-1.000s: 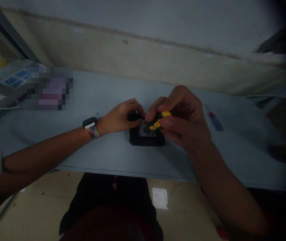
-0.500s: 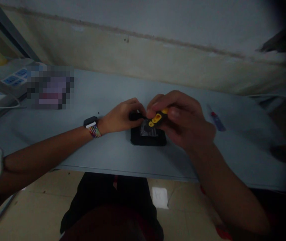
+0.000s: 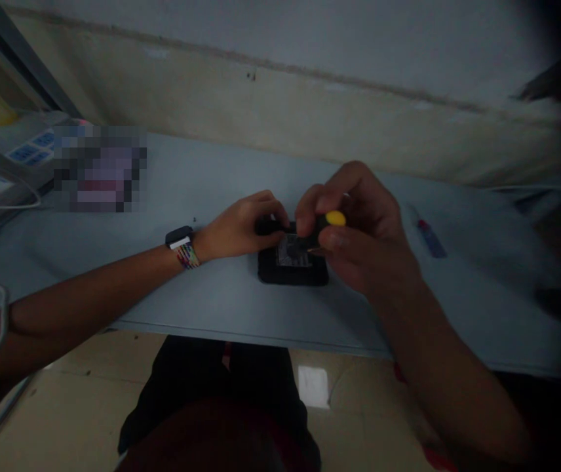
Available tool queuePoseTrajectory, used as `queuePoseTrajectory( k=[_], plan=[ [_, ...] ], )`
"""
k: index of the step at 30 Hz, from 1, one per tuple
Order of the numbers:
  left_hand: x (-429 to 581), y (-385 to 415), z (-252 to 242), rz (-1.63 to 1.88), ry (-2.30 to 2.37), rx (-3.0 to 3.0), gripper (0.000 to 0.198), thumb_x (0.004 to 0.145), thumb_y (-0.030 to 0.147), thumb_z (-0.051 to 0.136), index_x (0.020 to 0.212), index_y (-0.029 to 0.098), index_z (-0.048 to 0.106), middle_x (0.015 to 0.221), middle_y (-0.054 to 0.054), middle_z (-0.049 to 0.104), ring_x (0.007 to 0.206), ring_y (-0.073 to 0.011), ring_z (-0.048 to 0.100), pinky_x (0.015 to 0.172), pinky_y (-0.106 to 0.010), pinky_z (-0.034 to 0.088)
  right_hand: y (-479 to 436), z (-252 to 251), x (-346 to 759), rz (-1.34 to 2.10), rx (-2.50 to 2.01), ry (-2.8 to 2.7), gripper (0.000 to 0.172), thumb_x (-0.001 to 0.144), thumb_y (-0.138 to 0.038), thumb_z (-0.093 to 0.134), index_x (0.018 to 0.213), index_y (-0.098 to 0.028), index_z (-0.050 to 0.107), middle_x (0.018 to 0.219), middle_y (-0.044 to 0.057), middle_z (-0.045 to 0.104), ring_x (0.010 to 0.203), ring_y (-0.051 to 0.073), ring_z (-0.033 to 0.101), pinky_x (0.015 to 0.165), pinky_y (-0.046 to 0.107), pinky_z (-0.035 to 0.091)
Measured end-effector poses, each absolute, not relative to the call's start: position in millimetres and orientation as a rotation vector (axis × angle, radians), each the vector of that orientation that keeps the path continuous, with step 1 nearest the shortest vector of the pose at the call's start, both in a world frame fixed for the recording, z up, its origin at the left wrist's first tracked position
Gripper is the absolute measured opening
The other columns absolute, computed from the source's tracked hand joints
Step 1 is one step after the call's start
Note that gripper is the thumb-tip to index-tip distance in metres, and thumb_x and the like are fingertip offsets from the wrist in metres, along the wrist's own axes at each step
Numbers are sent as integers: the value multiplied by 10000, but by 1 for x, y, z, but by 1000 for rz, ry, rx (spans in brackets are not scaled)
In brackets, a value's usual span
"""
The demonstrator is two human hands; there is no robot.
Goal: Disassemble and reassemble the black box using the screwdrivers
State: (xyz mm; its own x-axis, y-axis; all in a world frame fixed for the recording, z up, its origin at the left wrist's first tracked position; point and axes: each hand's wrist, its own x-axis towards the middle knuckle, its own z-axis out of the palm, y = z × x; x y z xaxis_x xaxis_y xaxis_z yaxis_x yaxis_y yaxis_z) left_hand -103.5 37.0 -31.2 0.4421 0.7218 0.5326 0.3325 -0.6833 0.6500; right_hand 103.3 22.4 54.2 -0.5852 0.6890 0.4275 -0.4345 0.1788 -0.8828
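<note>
A small black box-shaped device [image 3: 293, 276] with a printed label on its upper face lies on the table in front of me. My left hand [image 3: 244, 226] is closed on the far left side of this device, thumb and fingers pinching its edge. In my right hand [image 3: 359, 229] is a black and yellow screwdriver [image 3: 335, 218], gripped between thumb and fingers above the device's right half. Its yellow butt end points up and right. The fingers and dim light hide the tip, so I cannot tell whether it touches the device.
A second screwdriver [image 3: 432, 240] with a translucent blue handle and red collar lies on the light blue table [image 3: 202, 295] to the right. A power strip [image 3: 35, 147] and white cables sit at the left, beside a blurred-out item [image 3: 103, 172]. The wall borders the back.
My right hand has turned the screwdriver: its yellow-marked side faced me before, and now mostly the yellow butt end shows. The left hand and the device have stayed in place.
</note>
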Motion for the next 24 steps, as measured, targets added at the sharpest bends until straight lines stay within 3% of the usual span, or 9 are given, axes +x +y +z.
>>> queuePoseTrajectory(
  k=[3,5,9,14,19,21,24],
  plan=[
    [-104,35,-28,1109,896,2206,199,901,179,755,1098,200,737,1084,-51,726,1005,-202,707,899,-356,600,18,60,106,1690,-317,-1533,153,928,-305,839,1074,-261,821,885,2,752,571,95,477,423,196,328],
    [-104,33,-26,1093,905,2181,200,900,188,762,1099,200,736,1105,-55,738,1018,-208,712,894,-359,608,16,60,107,1672,-360,-1561,131,966,-333,791,1054,-255,848,907,20,749,582,102,486,409,209,313],
    [-104,33,-26,1101,894,2164,193,902,211,778,1091,201,738,1127,-67,742,1003,-210,715,887,-364,612,17,52,108,1470,-372,-1618,104,945,-314,810,1035,-288,856,984,23,764,636,126,566,436,239,385],
    [-104,37,-31,1158,870,2192,206,893,220,789,1091,212,731,1103,-62,730,992,-205,707,896,-359,600,19,46,105,1413,-340,-1594,90,921,-257,844,980,-263,777,966,0,789,513,73,503,404,206,373],
    [-103,38,-33,1178,863,2238,164,901,188,761,1063,205,738,1033,-40,693,913,-171,686,833,-314,581,22,46,101,1394,-257,-1573,202,845,-213,902,918,-250,717,831,-11,793,599,100,621,555,203,527],
    [-103,37,-31,1162,874,2245,174,900,185,759,1073,200,741,1048,-43,696,933,-176,693,853,-323,585,22,47,101,1435,-238,-1562,192,864,-236,892,966,-254,731,830,-14,784,539,82,547,492,183,469],
    [-104,35,-28,1121,894,2221,189,908,198,768,1094,195,738,1066,-44,714,962,-182,703,881,-335,592,20,49,103,1568,-251,-1545,134,954,-314,802,1082,-276,786,885,-4,790,463,70,398,365,182,281]
  ],
)
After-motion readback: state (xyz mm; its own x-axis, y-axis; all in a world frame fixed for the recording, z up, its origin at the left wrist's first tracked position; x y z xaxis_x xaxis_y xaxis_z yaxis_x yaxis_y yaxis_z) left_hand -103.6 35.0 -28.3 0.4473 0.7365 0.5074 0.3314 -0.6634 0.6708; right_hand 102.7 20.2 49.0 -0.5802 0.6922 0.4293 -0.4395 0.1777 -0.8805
